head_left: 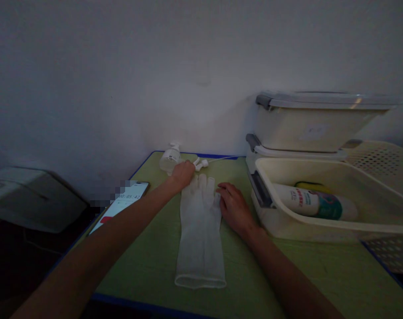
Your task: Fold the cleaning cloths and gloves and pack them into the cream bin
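A white, translucent long-cuffed glove [201,235] lies flat on the green tabletop, its fingers toward the wall and its open cuff toward me. My left hand [184,173] is closed at the fingertips on the glove's left side; its own fingertips are mostly hidden. At the glove's right edge, my right hand [235,207] has bent fingers pinched at the tip of the glove's thumb. Just beyond my left hand lies a white spray trigger head [201,164]. A clear bottle with a white top [170,158] stands behind that hand.
A lit phone [130,197] showing a timer lies at the table's left edge. On the right, a cream basket [321,161] holds a white and teal bottle [321,204]. Lidded storage boxes [308,128] are stacked behind it. A wall borders the table's [141,266] far edge.
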A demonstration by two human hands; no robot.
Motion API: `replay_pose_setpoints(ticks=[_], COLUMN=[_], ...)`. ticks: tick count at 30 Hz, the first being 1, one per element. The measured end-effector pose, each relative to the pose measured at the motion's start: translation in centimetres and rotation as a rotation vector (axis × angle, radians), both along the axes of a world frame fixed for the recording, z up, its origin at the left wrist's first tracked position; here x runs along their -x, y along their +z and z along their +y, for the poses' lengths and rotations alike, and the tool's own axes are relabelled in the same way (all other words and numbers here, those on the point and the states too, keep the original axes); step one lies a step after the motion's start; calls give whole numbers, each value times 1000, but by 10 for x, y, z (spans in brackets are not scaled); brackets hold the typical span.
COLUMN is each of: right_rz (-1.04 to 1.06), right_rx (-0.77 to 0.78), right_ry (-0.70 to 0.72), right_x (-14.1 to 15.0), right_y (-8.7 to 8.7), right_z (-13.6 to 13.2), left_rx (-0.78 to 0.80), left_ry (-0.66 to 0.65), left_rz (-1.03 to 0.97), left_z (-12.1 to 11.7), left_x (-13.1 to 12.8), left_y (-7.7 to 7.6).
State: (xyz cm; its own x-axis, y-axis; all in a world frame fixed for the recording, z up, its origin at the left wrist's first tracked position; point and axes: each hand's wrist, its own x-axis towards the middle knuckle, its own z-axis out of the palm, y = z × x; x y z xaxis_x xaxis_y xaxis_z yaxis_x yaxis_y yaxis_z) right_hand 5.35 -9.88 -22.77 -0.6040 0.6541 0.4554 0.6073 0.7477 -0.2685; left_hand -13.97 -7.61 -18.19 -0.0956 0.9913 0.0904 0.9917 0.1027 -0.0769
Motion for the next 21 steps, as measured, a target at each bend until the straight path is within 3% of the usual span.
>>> replay_pose_setpoints(ticks=[3,6,15,21], right_rz=[21,33,55,38], right_rx=[-18,-24,-25,-7], right_ry=[28,48,53,49], right_x=[0,0,1,2], right_y=[1,0,0,-1], right_z=[-1,-1,-1,-1], left_rx=[7,-8,-158,-207], left_ry=[32,52,177,217], left_rz=[10,0,-62,-136], left_z=[8,14,32,39], left_x=[-2,-3,17,35], left_y=[-5,-1,49,64])
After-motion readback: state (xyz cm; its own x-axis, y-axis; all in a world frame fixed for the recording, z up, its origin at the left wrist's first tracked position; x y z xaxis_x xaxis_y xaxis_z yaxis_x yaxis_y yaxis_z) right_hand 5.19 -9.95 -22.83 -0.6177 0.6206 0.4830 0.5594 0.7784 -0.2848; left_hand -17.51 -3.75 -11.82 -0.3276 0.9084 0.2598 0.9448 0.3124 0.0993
